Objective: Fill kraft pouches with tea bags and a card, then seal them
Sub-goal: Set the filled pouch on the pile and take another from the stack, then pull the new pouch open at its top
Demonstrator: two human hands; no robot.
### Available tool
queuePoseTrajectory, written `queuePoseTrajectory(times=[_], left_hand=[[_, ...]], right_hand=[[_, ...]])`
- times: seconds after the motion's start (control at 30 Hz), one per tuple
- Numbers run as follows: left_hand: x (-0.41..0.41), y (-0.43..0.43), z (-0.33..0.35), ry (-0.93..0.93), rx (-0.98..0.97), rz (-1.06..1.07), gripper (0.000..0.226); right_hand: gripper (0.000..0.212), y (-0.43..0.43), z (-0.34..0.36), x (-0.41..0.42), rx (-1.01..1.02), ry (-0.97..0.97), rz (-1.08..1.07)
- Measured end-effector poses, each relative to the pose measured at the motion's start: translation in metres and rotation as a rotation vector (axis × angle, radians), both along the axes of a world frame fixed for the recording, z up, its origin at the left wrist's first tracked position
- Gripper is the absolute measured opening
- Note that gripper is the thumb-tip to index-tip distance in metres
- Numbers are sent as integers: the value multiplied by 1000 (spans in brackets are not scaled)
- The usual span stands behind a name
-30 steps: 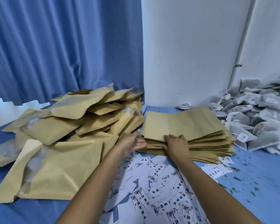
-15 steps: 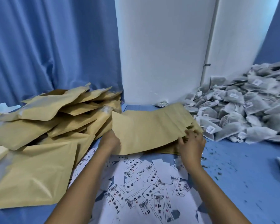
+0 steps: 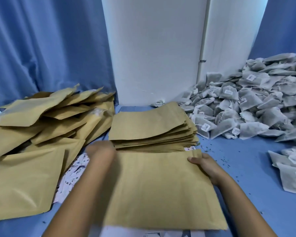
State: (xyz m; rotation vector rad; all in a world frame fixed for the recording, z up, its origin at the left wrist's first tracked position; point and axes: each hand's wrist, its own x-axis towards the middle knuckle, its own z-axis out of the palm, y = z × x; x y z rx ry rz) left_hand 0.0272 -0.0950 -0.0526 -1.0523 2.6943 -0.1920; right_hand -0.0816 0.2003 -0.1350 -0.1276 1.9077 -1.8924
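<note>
Kraft pouch (image 3: pixel 162 190) – one, pinched by right hand (image 3: pixel 207 166).

A flat, empty kraft pouch (image 3: pixel 162 189) is lying front and centre over the printed cards (image 3: pixel 75 166), with the neat stack of pouches (image 3: pixel 152 129) sitting at its 12 o'clock, filled pouches (image 3: pixel 41 127) heaping at 9 o'clock and grey tea bags (image 3: pixel 246 106) piling at 2 o'clock.

Flat kraft pouch (image 3: pixel 162 189) between blurred left hand (image 3: pixel 101 153) and gripping right hand (image 3: pixel 206 165).
</note>
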Motion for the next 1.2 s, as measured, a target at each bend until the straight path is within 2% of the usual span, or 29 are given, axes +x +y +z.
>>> queuePoseTrajectory(times=[0.07,0.1,0.13,0.17,0.2,0.23,0.33,0.37,0.43,0.57,0.77,0.9,0.97,1.03,1.13,1.2], left_hand=[[-12,36,-8,265,-71,-121,23],[-19,57,-16,337,52,-237,13],[-26,81,-25,358,295,-346,13],[-30,106,-33,323,611,-407,23],[-33,130,-42,270,909,-406,30],[-37,150,-52,249,1065,-405,34],[-58,183,-70,321,1107,-442,45],[-64,188,-72,365,1133,-426,47],[-75,189,-72,415,1317,-323,44],[-79,184,-72,341,1527,-203,28],[-78,173,-75,336,1608,-219,25],[-78,170,-79,336,1616,-225,19],[-80,172,-81,336,1556,-242,18],[-81,177,-83,389,1439,-260,23],[-82,185,-87,552,1184,-341,29],[-81,192,-86,684,967,-432,26]], right_hand=[[11,7,-6,2,89,63,-4],[10,9,-8,2,105,85,-27],[9,10,-9,3,96,92,-59],[9,10,-10,3,70,87,-91],[11,9,-12,3,17,65,-113],[15,9,-12,3,-67,22,-116],[21,11,-9,4,-376,-166,-64],[24,14,-7,4,-424,-201,-33],[28,19,-4,3,-499,-234,31],[36,23,-7,1,-576,-277,114],[37,26,-9,-1,-574,-281,159],[22,24,-6,1,-533,-251,47],[14,19,-4,6,-353,-125,-97],[13,16,-5,12,-84,65,-212],[3,20,-11,24,228,211,-155],[7,29,-14,29,342,240,-67]])
